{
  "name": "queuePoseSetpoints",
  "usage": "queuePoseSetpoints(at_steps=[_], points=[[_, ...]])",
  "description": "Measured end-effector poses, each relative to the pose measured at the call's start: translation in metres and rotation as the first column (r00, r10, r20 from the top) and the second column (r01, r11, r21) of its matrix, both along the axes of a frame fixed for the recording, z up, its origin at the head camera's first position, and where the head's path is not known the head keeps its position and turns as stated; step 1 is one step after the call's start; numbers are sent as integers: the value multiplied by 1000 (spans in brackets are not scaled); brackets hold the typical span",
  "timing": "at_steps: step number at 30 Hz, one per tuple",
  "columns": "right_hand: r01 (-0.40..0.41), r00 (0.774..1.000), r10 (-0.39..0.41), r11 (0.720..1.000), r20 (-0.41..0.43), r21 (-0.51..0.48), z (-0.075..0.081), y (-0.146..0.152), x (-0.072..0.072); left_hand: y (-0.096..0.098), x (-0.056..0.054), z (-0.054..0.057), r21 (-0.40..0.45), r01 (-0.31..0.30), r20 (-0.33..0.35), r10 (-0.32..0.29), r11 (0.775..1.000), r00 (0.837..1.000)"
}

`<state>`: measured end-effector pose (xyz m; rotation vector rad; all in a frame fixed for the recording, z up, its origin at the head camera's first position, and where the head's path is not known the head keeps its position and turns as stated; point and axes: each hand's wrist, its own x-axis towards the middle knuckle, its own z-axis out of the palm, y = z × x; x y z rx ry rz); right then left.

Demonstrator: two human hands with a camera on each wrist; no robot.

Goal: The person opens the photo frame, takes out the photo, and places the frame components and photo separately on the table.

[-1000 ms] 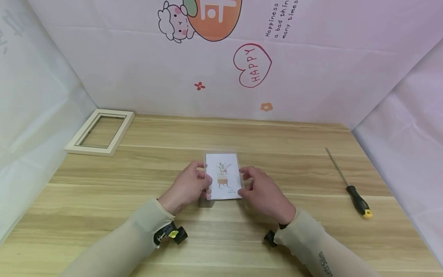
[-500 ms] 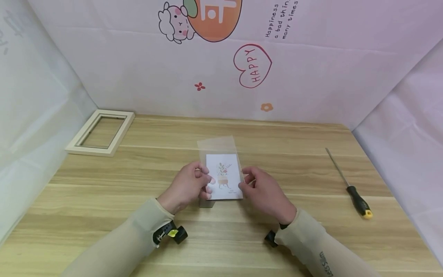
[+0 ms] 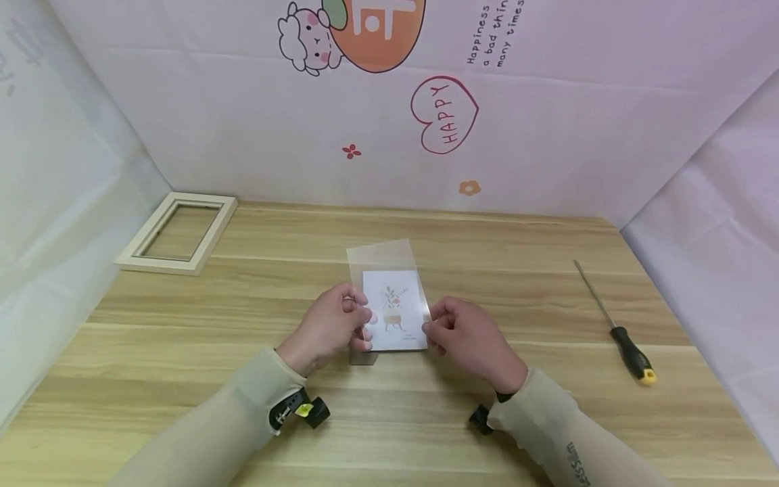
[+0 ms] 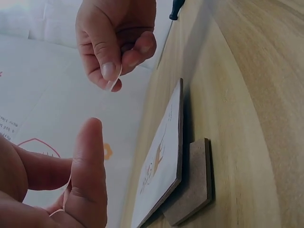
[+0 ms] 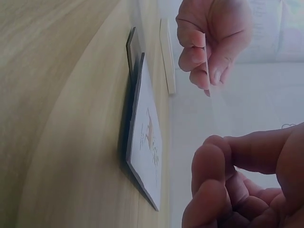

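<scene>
A clear plastic sheet [image 3: 379,254] is held in the air by both hands. My left hand [image 3: 325,329] pinches its left edge between thumb and fingers. The right hand [image 3: 477,343] pinches the opposite edge near a corner, as the left wrist view shows. Below the sheet, apart from it, lies a white card [image 3: 394,341] printed with a potted plant, on a thin backing board [image 4: 179,156] with dark edges. From under the board sticks out a brown stand leg [image 4: 195,183], which props it slightly off the table. Both wrist views show a gap between sheet and card.
An off-white picture frame [image 3: 201,251] without a picture lies at the back left of the wooden table [image 3: 292,426]. A screwdriver [image 3: 631,355] with a black and yellow handle lies on the right. White printed cloth [image 3: 255,135] walls in the back and sides.
The clear sheet has shifted away from me and tilted, so its far end now shows beyond the card. My right hand has moved slightly right; the left hand has barely moved.
</scene>
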<state>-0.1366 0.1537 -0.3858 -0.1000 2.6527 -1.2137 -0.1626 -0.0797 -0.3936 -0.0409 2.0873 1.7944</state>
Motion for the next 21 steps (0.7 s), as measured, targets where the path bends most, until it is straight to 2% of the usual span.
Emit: queuePoseSetpoints(at_steps=[7,13,18,21], points=[[3,1000,-2,997,7,-80,-3,5,-2,-1,0,-2,-52,30,-44,-33,998,998],[41,999,-36,986,30,-161,0,11,-5,-4,-3,0,-130,123,-55,-131,984,990],[51,998,-42,972,43,-229,-1,24,-10,-10,-6,3,-254,173,-112,-207,952,972],[77,996,-65,962,53,-260,-2,37,-15,-17,-10,5,-403,159,-207,-259,901,944]])
